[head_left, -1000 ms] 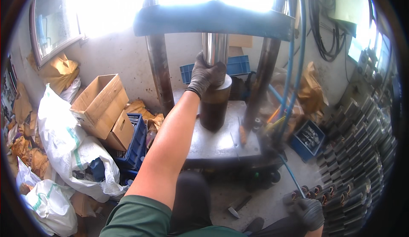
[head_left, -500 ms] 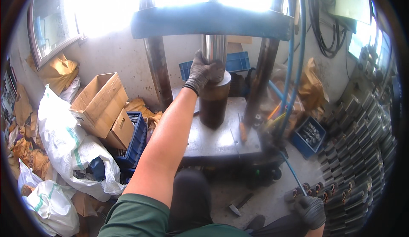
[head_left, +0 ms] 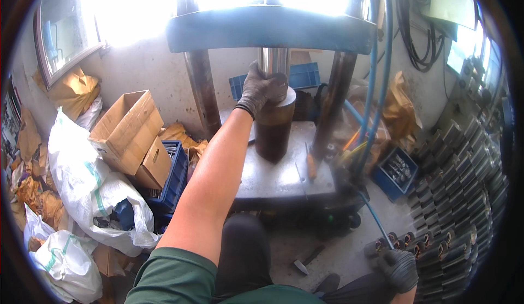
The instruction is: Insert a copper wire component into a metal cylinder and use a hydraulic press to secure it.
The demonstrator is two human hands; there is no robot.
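My left hand [head_left: 262,89], in a dark grey glove, is closed around the lower part of a shiny metal cylinder [head_left: 274,60]. That cylinder reaches down from under the blue crossbeam [head_left: 267,30] of a press. Just beneath it, a thicker dark metal cylinder [head_left: 274,137] with a bright rim stands upright on a silver metal plate [head_left: 262,181]. At the lower right my gloved right hand [head_left: 398,271] is wrapped round the near end of a thin blue rod [head_left: 375,216], which slants up toward the press's right side.
Two posts flank the cylinders. Cardboard boxes [head_left: 128,132], a blue crate [head_left: 173,167] and white sacks [head_left: 76,162] crowd the left. At right lie a blue bin [head_left: 396,175] of metal parts and stacked metal tubes [head_left: 453,195]. A hammer [head_left: 301,266] lies on the floor.
Both hands keep their holds in nearly the same places. The crossbeam appears slightly lower in the picture, while the plate and dark cylinder appear slightly higher.
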